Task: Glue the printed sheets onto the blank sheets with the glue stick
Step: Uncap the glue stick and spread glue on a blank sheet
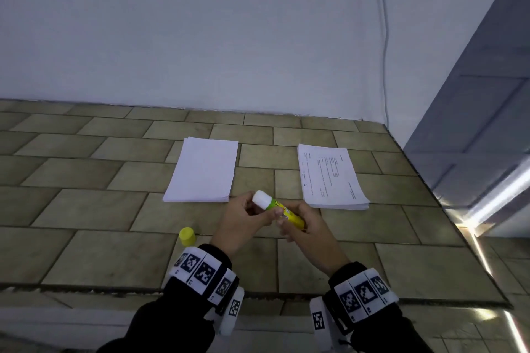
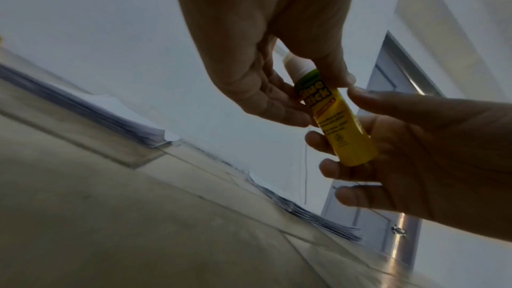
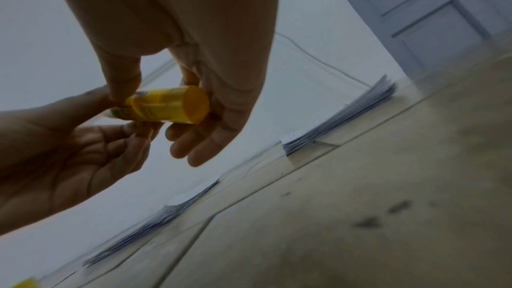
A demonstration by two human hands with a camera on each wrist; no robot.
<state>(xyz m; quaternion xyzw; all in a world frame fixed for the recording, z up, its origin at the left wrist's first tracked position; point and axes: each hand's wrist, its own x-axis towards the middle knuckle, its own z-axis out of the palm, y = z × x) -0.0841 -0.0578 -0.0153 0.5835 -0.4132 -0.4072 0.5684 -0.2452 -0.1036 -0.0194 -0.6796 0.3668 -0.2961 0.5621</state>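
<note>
A yellow glue stick (image 1: 286, 210) with its white glue tip bare is held between both hands above the tiled surface. My left hand (image 1: 249, 213) pinches it near the green collar (image 2: 303, 78), thumb on top. My right hand (image 1: 298, 226) grips the lower end (image 3: 177, 104) with thumb and fingers. The stick's yellow cap (image 1: 187, 236) stands on the tiles left of my left wrist. Beyond the hands lie a stack of blank sheets (image 1: 203, 170) on the left and a stack of printed sheets (image 1: 329, 175) on the right.
The tiled surface (image 1: 86, 209) ends at a front edge near my wrists and at a slanted right edge. A white wall (image 1: 200, 37) with a thin cable (image 1: 385, 37) rises behind. A grey panelled door (image 1: 473, 94) stands at the right.
</note>
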